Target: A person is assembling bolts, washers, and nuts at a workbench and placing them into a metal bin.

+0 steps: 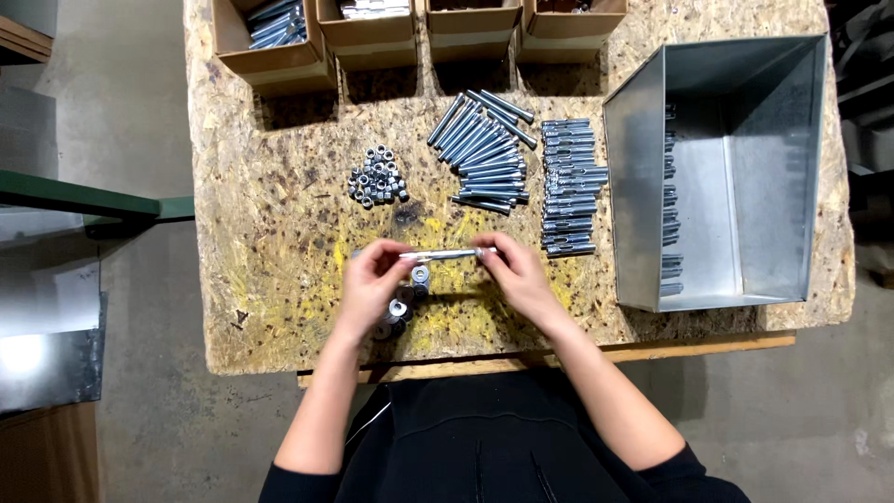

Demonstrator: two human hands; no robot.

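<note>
Holding a long steel bolt level between both hands, we keep it just above the chipboard table, near its front edge. Our left hand pinches one end with thumb and fingertips closed on it, and our right hand grips the other end the same way, fingers curled tight around the metal. We judge the bolt stiff and fairly weighty for its slimness, smooth and plated, so likely slippery along the shank; the ends, where thread or head gives some bite, seem the surest places to hold. Right below the bolt, at 6 o'clock from it, lies a small heap of washers, touching our left hand. At 11 o'clock sits a cluster of nuts, at 12 o'clock a fan of loose bolts, and at 2 o'clock a neat row of sleeves. Farther off at 3 o'clock stands a metal bin, and cardboard boxes line the far edge.
</note>
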